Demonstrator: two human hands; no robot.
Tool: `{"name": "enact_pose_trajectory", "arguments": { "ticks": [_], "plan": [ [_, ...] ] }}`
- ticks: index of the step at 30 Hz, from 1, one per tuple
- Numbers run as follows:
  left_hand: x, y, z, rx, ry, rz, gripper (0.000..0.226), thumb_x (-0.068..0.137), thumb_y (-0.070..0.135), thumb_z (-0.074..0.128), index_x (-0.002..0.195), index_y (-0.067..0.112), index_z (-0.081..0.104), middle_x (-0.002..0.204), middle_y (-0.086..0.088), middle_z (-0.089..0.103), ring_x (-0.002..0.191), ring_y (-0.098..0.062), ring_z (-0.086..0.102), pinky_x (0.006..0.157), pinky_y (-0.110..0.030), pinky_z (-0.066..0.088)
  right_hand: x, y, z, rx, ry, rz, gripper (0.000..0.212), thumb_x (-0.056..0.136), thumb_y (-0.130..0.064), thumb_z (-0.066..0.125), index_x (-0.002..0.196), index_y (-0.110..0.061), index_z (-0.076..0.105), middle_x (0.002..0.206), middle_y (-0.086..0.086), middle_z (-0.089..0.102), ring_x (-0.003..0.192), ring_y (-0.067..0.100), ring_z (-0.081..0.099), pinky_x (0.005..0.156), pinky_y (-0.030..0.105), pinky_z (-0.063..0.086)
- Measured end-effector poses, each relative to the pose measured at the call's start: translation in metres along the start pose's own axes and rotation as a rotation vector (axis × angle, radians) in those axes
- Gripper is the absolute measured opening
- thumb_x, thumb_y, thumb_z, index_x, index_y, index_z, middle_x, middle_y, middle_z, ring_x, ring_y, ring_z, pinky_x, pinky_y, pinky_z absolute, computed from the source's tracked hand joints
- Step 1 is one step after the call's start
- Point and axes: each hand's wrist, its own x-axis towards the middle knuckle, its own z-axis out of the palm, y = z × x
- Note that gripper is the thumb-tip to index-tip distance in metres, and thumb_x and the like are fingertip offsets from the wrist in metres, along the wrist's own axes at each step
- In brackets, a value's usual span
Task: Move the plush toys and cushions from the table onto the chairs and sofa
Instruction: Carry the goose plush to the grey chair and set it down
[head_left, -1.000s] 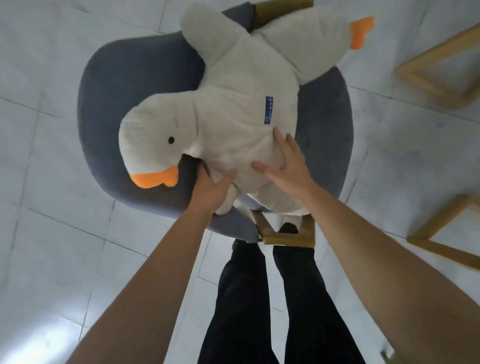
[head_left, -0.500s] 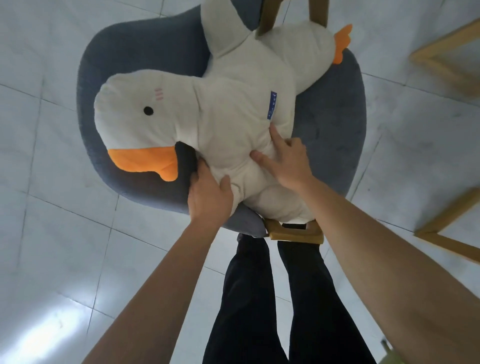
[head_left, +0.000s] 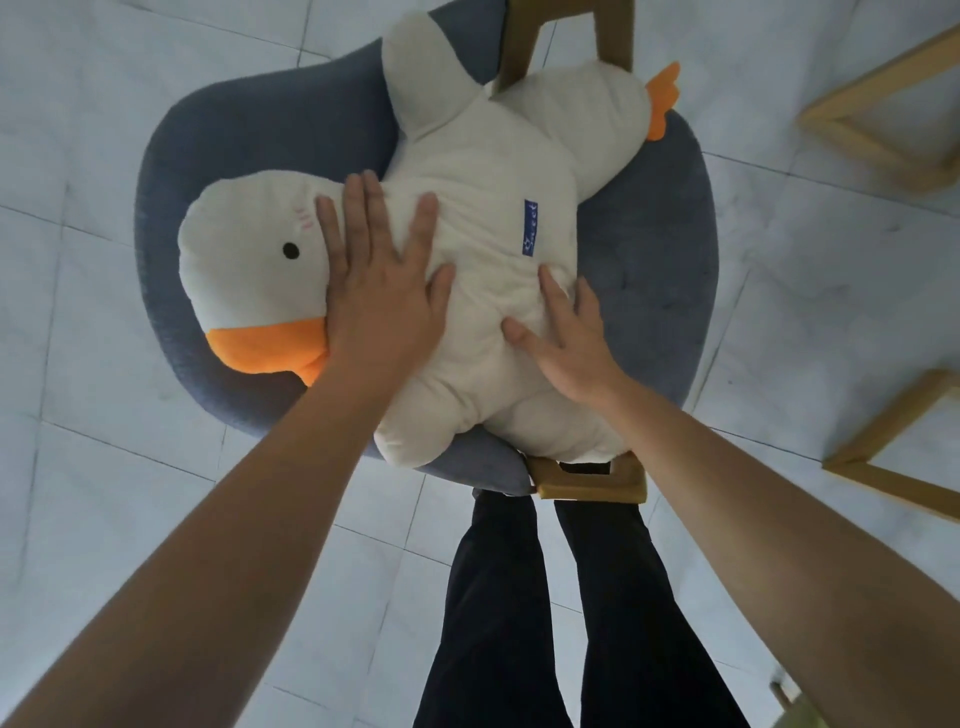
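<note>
- A white plush goose (head_left: 483, 270) lies flat on the round grey-blue seat of a chair (head_left: 654, 291), filling most of the cushion.
- Its head points toward the left of the view, with a black eye (head_left: 291, 251), small pink cheek marks and an orange beak (head_left: 265, 345) near the seat's left edge.
- One wing (head_left: 423, 78) reaches up toward the top of the seat; an orange foot (head_left: 662, 98) sticks out at the upper right, over the chair's rim.
- A small blue label (head_left: 530, 227) is sewn on the body.
- The left hand (head_left: 382, 291) lies palm down on the goose's neck, fingers spread and straight, pressing flat and gripping nothing.
- The right hand (head_left: 569, 343) rests on the lower body, fingers splayed and slightly bent into the fabric, which wrinkles under them; it closes on nothing.
- Wooden chair legs (head_left: 587, 475) show below the seat at the near edge and again at the top.
- The person's dark trouser legs (head_left: 545, 597) stand just behind the chair on a pale tiled floor (head_left: 78, 364).
- Two more light wooden frames (head_left: 883, 104) stand on the floor at the right, apart from the chair.
</note>
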Motion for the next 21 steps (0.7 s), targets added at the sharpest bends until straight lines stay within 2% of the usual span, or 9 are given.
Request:
{"name": "enact_pose_trajectory", "arguments": {
  "ticks": [2,4,8,10,12,13,15,18,21],
  "plan": [
    [-0.006,0.01,0.004,-0.01,0.043,-0.001,0.06,0.107,0.043,0.03,0.16,0.016,0.024,0.164,-0.033,0.015,0.155,-0.044,0.011,0.119,-0.047,-0.021,0.002,-0.005,0.002,-0.05,0.213,-0.104,0.074,0.096,-0.061,0.053,0.158,-0.031,0.024,0.17,0.008,-0.006,0.157,0.027,0.0,0.124,0.048,0.007],
    [-0.011,0.013,0.008,0.002,0.087,-0.026,0.057,0.108,0.036,0.032,0.159,0.011,0.026,0.163,-0.034,0.018,0.154,-0.046,0.016,0.119,-0.045,-0.022,0.014,-0.011,0.008,-0.02,0.351,-0.191,0.073,0.099,-0.057,0.048,0.158,-0.022,0.024,0.171,0.01,-0.003,0.157,0.026,0.003,0.125,0.045,0.009],
    [-0.012,0.014,0.022,0.011,0.143,-0.047,0.055,0.109,0.029,0.035,0.158,0.006,0.027,0.162,-0.035,0.02,0.153,-0.047,0.018,0.119,-0.045,-0.02,0.061,-0.016,0.013,-0.187,0.226,-0.248,0.075,0.098,-0.064,0.028,0.162,-0.031,0.009,0.172,0.007,0.003,0.158,0.027,0.005,0.127,0.048,0.009],
    [-0.012,0.013,0.027,-0.003,0.16,-0.056,0.055,0.109,0.03,0.036,0.158,0.006,0.028,0.162,-0.035,0.02,0.153,-0.047,0.018,0.12,-0.045,-0.02,0.079,-0.015,0.002,-0.282,0.221,-0.272,0.064,0.099,-0.06,0.025,0.158,-0.035,0.026,0.167,0.007,0.026,0.152,0.029,0.025,0.124,0.048,0.019],
    [-0.012,0.013,0.03,-0.009,0.18,-0.065,0.054,0.11,0.03,0.034,0.158,0.007,0.028,0.162,-0.034,0.021,0.153,-0.047,0.019,0.12,-0.043,-0.02,0.093,-0.022,-0.014,-0.246,0.425,-0.255,0.058,0.097,-0.054,0.021,0.136,-0.029,0.056,0.144,0.01,0.055,0.131,0.032,0.048,0.112,0.049,0.035],
    [-0.012,0.014,0.032,-0.02,0.184,-0.067,0.054,0.11,0.031,0.034,0.159,0.008,0.027,0.162,-0.034,0.021,0.153,-0.046,0.019,0.121,-0.042,-0.021,0.1,-0.029,-0.022,-0.232,0.551,-0.227,0.058,0.096,-0.053,0.022,0.129,-0.025,0.061,0.14,0.012,0.056,0.128,0.032,0.049,0.112,0.051,0.035],
    [-0.013,0.016,0.036,-0.035,0.182,-0.069,0.055,0.11,0.032,0.033,0.159,0.008,0.026,0.163,-0.033,0.019,0.154,-0.045,0.017,0.121,-0.041,-0.022,0.115,-0.045,-0.04,-0.264,0.66,-0.145,0.063,0.098,-0.062,0.031,0.149,-0.028,0.044,0.162,0.017,0.029,0.148,0.038,0.028,0.123,0.053,0.019],
    [-0.011,0.015,0.038,-0.022,0.174,-0.066,0.055,0.11,0.032,0.034,0.16,0.01,0.025,0.163,-0.033,0.019,0.154,-0.046,0.017,0.12,-0.041,-0.022,0.147,-0.063,-0.07,-0.331,0.282,0.005,0.091,0.089,-0.084,0.026,0.162,-0.035,0.001,0.17,0.011,-0.014,0.155,0.04,-0.014,0.123,0.059,-0.004],
    [-0.005,0.016,0.032,-0.038,0.136,-0.058,0.056,0.109,0.034,0.035,0.16,0.014,0.025,0.164,-0.033,0.017,0.154,-0.046,0.015,0.119,-0.041,-0.022,0.169,-0.068,-0.086,-0.514,0.088,0.054,0.095,0.088,-0.086,0.018,0.162,-0.03,-0.007,0.168,0.016,-0.02,0.154,0.041,-0.018,0.123,0.058,-0.011]
  ]
}}
